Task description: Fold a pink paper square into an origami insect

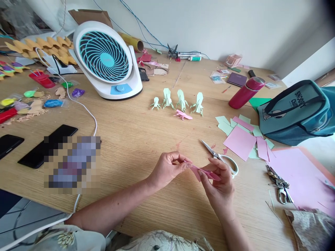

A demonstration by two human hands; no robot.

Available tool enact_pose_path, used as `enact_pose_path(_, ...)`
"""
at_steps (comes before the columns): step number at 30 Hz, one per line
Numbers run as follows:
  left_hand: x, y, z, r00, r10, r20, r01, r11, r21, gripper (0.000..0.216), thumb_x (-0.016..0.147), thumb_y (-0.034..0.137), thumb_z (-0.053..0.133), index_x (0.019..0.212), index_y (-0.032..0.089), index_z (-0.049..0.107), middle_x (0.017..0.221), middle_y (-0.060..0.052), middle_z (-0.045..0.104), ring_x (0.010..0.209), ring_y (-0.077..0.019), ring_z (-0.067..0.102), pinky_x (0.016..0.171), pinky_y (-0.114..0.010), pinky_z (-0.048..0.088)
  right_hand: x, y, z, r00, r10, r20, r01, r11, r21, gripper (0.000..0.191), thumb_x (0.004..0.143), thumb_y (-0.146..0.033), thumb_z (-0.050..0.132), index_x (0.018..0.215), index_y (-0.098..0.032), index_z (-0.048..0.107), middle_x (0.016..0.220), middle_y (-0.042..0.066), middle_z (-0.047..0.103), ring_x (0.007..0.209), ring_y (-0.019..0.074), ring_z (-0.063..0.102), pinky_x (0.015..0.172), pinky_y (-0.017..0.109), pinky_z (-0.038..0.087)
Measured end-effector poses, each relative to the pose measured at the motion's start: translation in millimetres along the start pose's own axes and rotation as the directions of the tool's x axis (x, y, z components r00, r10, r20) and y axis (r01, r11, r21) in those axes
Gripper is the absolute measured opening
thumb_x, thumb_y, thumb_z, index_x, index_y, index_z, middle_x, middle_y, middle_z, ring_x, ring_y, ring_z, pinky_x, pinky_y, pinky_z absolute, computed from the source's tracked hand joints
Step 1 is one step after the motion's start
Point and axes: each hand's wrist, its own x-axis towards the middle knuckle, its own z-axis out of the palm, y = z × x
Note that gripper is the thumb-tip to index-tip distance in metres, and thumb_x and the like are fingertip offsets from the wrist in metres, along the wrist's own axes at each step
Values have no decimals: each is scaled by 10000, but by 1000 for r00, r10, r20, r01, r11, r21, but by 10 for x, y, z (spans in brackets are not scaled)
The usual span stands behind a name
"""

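Between my two hands is a small piece of folded pink paper [195, 172], held above the front of the wooden table. My left hand [170, 169] pinches its left tip between thumb and fingers. With thumb and fingertips, my right hand [220, 184] grips its right part, hiding some of the folds. White-handled scissors [221, 157] lie just behind my right hand, blades pointing up and left. Farther back, a folded pink paper insect [183, 115] lies in front of several pale green folded paper insects [181, 100] standing in a row.
At the right lie pink and green paper pieces [240, 142], a teal bag [295, 111], a magenta flask [247, 92] and keys [280, 184]. A white fan [104, 59] stands back left, its cable [86, 109] crossing the table near dark phones [48, 146].
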Motion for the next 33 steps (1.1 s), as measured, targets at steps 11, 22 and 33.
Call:
enact_pose_path(11, -19, 15, -20, 997, 69, 40, -70, 997, 28, 264, 792, 387, 783, 837, 127, 772, 812, -84, 753, 754, -168, 673, 650, -229, 501, 23, 11, -36, 1000, -21, 8, 21, 998, 62, 394, 868, -202, 703, 1214, -285, 533, 775, -12, 638, 701, 173, 662, 678, 348, 605)
enact_pose_path(22, -26, 27, -32, 986, 151, 65, -151, 989, 1, 195, 817, 341, 773, 839, 147, 790, 858, -78, 752, 797, -165, 686, 711, -232, 514, 60, -9, -46, 999, -37, 16, 36, 996, 83, 397, 868, -184, 712, 1210, -283, 538, 744, -31, 650, 696, 163, 649, 661, 337, 582)
enact_pose_path(33, -3, -11, -46, 992, 88, 85, -86, 996, -33, 205, 797, 356, 787, 819, 152, 787, 765, -43, 739, 678, -125, 627, 630, -213, 458, 114, -39, -84, 999, -32, 36, 29, 995, 99, 380, 853, -236, 735, 1181, -288, 549, 726, -41, 643, 626, 153, 628, 631, 320, 547)
